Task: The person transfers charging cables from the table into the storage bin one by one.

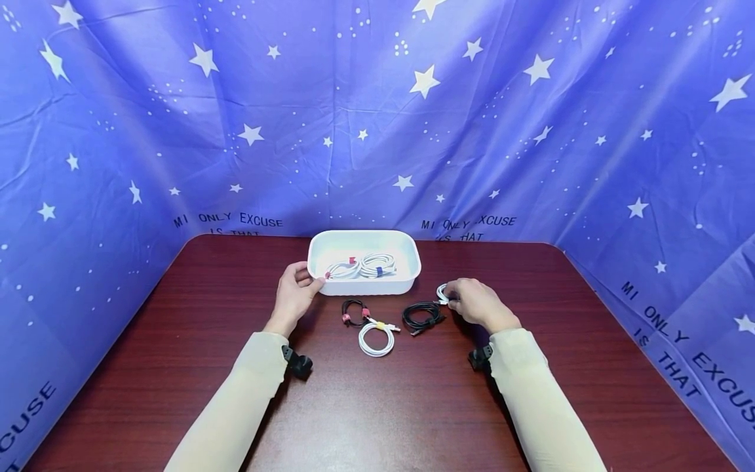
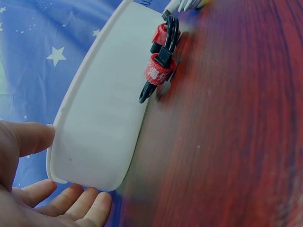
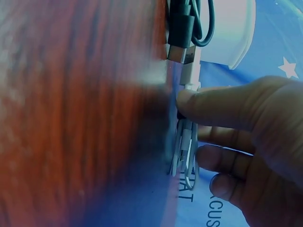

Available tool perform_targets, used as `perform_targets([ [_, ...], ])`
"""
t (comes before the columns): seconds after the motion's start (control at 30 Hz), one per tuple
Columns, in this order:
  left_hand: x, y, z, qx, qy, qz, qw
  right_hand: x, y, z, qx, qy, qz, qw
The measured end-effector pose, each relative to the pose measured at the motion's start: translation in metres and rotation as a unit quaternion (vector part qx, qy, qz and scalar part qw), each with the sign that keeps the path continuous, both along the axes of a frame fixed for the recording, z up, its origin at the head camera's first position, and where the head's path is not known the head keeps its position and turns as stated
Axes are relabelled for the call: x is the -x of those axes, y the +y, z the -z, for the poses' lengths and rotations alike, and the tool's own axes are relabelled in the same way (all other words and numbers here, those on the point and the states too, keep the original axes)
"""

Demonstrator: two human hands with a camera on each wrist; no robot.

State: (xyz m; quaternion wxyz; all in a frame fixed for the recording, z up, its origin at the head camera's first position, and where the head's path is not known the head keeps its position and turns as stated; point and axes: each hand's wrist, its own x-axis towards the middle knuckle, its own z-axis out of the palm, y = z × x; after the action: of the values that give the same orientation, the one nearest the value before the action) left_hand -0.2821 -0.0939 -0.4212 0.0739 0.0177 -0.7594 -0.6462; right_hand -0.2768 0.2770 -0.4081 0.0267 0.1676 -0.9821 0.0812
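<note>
My left hand [image 1: 293,295] holds the left front corner of a white plastic tray [image 1: 407,286]. In the left wrist view the thumb [image 2: 35,138] is at the rim and the fingers [image 2: 78,203] lie along the end wall. Two coiled white cables, one with red tabs [image 1: 342,269] and one with a blue tie [image 1: 379,263], lie inside. To the right of the tray, my right hand [image 1: 479,303] pinches a coiled white cable [image 3: 188,142] with a USB plug [image 3: 190,71] between thumb and fingers, close over the table. Part of that coil is hidden behind the thumb.
In front of the tray lie a small black cable with red ties [image 1: 355,313], a white cable with a yellow tie [image 1: 376,339] and a coiled black cable [image 1: 421,316], which is close to the right hand. A blue star-patterned curtain [image 1: 330,118] hangs around the dark red table [image 1: 366,413].
</note>
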Motion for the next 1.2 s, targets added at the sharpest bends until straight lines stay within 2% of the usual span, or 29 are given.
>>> perform_targets([
  [0.2,-0.0031,0.0009,-0.0010,-0.001,0.023,-0.005,0.9997,-0.0011,-0.0005,-0.0013,0.018,0.001,-0.006,0.9998],
  [0.5,0.0010,-0.0007,-0.0003,0.006,-0.013,0.003,0.9999,-0.0011,-0.0015,-0.0014,0.031,0.007,-0.006,0.9995],
  [0.83,-0.0007,-0.0002,-0.0010,-0.002,-0.004,0.004,1.0000,-0.0015,-0.0010,-0.0020,0.034,0.010,-0.006,0.9994],
  [1.2,0.0001,-0.0004,-0.0019,0.002,-0.010,0.004,0.9999,-0.0022,-0.0016,-0.0065,0.036,0.026,-0.009,0.9990],
])
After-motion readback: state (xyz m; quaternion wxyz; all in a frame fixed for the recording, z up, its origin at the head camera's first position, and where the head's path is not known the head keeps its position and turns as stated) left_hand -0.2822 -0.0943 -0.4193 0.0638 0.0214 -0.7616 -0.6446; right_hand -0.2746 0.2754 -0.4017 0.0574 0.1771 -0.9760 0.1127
